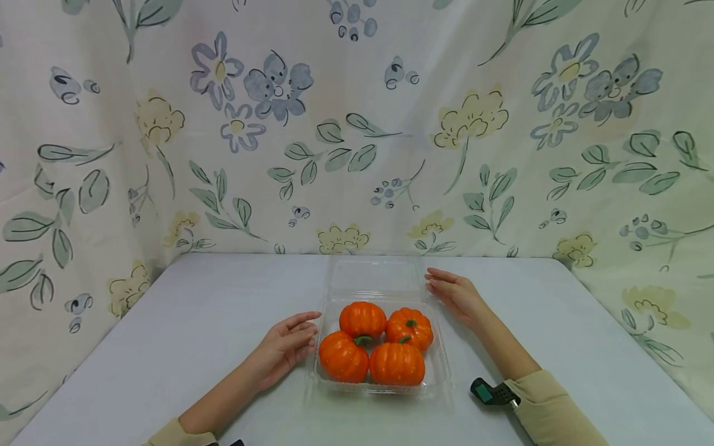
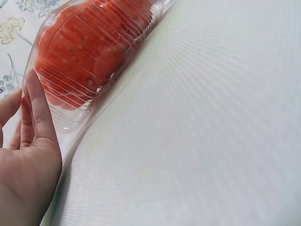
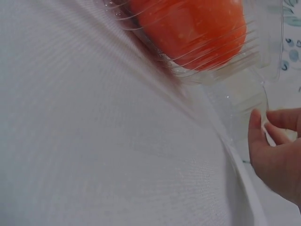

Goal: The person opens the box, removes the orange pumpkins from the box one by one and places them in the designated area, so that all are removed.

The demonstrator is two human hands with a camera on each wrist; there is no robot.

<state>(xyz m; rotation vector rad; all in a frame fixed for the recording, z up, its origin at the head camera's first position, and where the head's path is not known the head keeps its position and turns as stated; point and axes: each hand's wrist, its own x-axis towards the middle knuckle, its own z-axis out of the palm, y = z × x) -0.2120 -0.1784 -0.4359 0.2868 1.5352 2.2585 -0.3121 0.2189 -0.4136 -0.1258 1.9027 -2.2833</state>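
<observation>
Several small orange pumpkins with green stems sit together in a clear plastic clamshell box on the table. Its lid is hinged back, lying toward the far edge. My left hand is at the box's left side, fingers extended and fingertips right at the wall; the left wrist view shows these fingers along the ribbed plastic. At the right edge of the lid is my right hand, with its fingers stretched toward it. In the right wrist view, thumb and fingers stand slightly apart beside the lid.
A white cloth covers the table. Behind and along both sides hangs a floral curtain. A black device with a green patch is strapped at the right wrist, by the beige sleeve.
</observation>
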